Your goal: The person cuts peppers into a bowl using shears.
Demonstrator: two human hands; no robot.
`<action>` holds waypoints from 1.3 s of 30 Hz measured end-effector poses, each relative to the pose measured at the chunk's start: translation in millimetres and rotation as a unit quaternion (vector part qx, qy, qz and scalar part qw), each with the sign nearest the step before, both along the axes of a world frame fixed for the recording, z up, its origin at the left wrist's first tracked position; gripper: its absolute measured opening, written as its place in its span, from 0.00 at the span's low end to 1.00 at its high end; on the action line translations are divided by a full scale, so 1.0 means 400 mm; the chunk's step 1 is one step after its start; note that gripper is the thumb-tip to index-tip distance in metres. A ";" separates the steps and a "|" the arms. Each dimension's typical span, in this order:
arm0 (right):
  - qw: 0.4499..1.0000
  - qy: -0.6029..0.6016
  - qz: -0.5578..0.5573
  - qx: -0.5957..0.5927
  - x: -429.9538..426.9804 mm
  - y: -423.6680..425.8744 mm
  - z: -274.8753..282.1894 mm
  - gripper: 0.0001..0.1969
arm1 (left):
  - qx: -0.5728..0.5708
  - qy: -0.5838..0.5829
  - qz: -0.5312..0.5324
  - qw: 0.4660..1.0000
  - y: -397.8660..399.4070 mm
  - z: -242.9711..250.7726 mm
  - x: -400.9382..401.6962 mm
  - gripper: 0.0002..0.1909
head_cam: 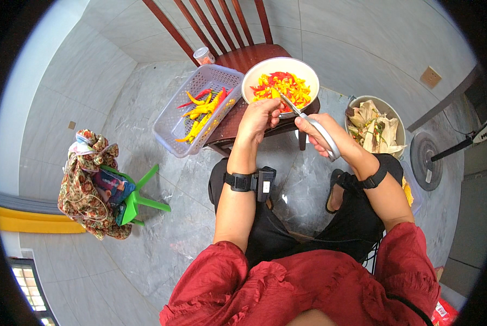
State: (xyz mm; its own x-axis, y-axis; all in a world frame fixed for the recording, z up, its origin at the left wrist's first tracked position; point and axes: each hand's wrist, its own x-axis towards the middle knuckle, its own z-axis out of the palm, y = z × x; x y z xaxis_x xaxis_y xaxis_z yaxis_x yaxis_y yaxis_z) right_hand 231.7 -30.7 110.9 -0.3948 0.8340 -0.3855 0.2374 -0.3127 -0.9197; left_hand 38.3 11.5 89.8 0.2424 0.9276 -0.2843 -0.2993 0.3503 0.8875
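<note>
Over the near rim of a white bowl (248,86), my left hand (263,114) pinches a yellow chili pepper (275,93). My right hand (323,132) grips the grey handles of a pair of scissors (323,132), whose blades point up and left at the pepper. Cut pieces of red and yellow chili (291,87) lie in the bowl, which stands on a dark red wooden chair (243,55). To its left is a pale purple plastic basket (168,118) holding whole red and yellow chilies (202,109).
A lidded plastic jar (204,56) stands behind the basket. At right on the floor are a bin (400,129) with dry corn husks and a round stand base (426,161). A green plastic stool (133,205) with patterned cloth is at left.
</note>
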 end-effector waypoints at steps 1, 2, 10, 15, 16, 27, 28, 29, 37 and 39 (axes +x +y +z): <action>1.000 0.000 -0.007 0.002 0.000 0.001 -0.001 0.27 | -0.004 -0.002 -0.001 1.000 0.000 0.001 0.000 0.07; 1.000 0.002 -0.017 0.002 0.001 0.001 -0.002 0.27 | -0.007 -0.011 0.004 1.000 0.000 0.002 -0.001 0.08; 1.000 0.015 -0.002 -0.019 0.013 0.013 -0.005 0.33 | -0.002 -0.035 0.038 0.999 -0.006 0.003 0.002 0.11; 0.999 -0.023 0.042 -0.014 0.012 0.018 -0.011 0.33 | 0.019 0.006 0.016 1.000 -0.005 0.001 0.008 0.11; 0.999 -0.023 0.045 -0.012 0.012 0.018 -0.012 0.33 | 0.025 0.018 0.012 0.999 -0.006 0.000 0.009 0.11; 0.997 -0.029 0.054 0.038 0.019 0.015 0.001 0.28 | 0.058 0.056 -0.001 0.997 0.001 -0.009 0.001 0.10; 0.997 -0.030 0.049 0.049 0.019 0.012 0.003 0.28 | 0.056 0.059 -0.001 0.997 0.000 -0.008 -0.001 0.10; 0.997 -0.031 0.044 0.059 0.017 0.008 0.004 0.28 | 0.054 0.059 0.002 0.997 0.000 -0.007 -0.002 0.10; 0.996 -0.032 0.020 0.078 0.011 0.002 0.008 0.27 | 0.036 0.047 0.008 0.998 -0.001 0.001 -0.006 0.11; 0.997 -0.020 0.019 0.066 0.011 0.001 0.007 0.26 | 0.020 0.030 0.008 0.999 0.000 0.003 -0.009 0.10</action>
